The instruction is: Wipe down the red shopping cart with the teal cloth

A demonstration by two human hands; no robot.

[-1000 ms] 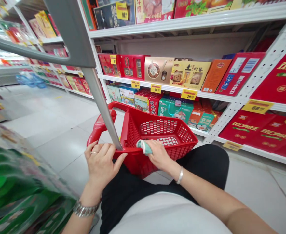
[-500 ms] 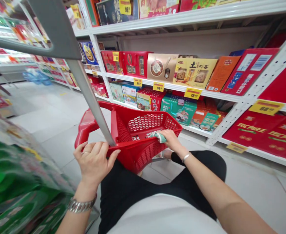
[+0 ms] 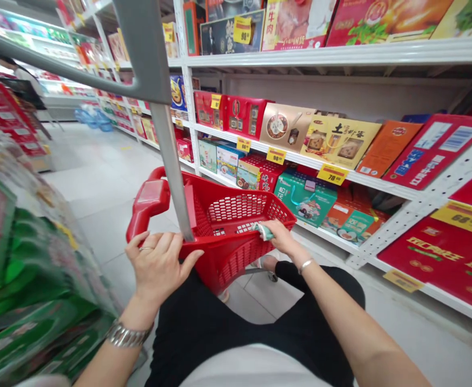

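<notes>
A red plastic shopping cart [image 3: 236, 263] with perforated sides stands in front of my knees. A grey metal pole [image 3: 173, 166] rises from its near side to a grey handle [image 3: 145, 59]. My left hand [image 3: 159, 263] grips the cart's near rim just left of the pole, fingers curled over the edge and thumb spread along it. On the rim further right, my right hand [image 3: 280, 236] presses a green and white cloth [image 3: 263, 231] against the red plastic. The fingertips inside the basket are partly hidden.
White shelves [image 3: 308, 58] with boxed goods and yellow price tags run along the right. Green packages [image 3: 38, 258] are stacked close on my left. Further down the aisle are blue water bottles [image 3: 94, 119] and a person [image 3: 22, 75]. Pale tiles [image 3: 102, 188] cover the floor.
My view has turned a little left and up, so the shelves sit further right and lower. A person now shows at the far left. Both hands keep their places on the cart rim.
</notes>
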